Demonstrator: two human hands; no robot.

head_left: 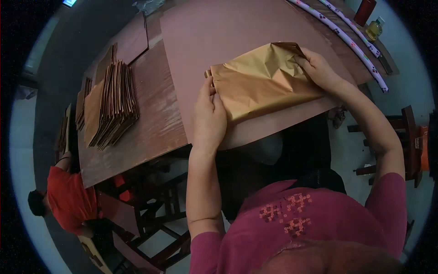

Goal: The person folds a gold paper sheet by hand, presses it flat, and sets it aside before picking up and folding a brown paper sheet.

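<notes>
- The 2 hands are working apart, each gripping a different end of a gold paper packet (260,84), which is lying across the near part of a pinkish sheet (214,32) on the table (157,86). Whether it is fully resting there or slightly lifted, I cannot tell.
- The left hand (211,114) is pinching the left end, its thumb lying along the near face. If that grip is slackening on such smooth-looking paper, the corner could be slipping loose.
- The right hand (319,71) is clasping the far right end, where deep creases are fanning out beside the thumb — a harder squeeze could be setting those folds for good, or starting a tear.
- Uneven pulling between the 2 hands could be skewing the packet, since the material is looking thin and pliant.
- The packet's near side is running close to the sheet's near edge; a careless tug could be dragging it over.
- On the left, a stack of folded brown pieces (114,105) is standing well apart from the hands, so only a wide knock could be spreading it.
- At the far right, a bottle (374,29) is standing beside 2 patterned tubes (349,41) — a sweeping right arm could be toppling it.
</notes>
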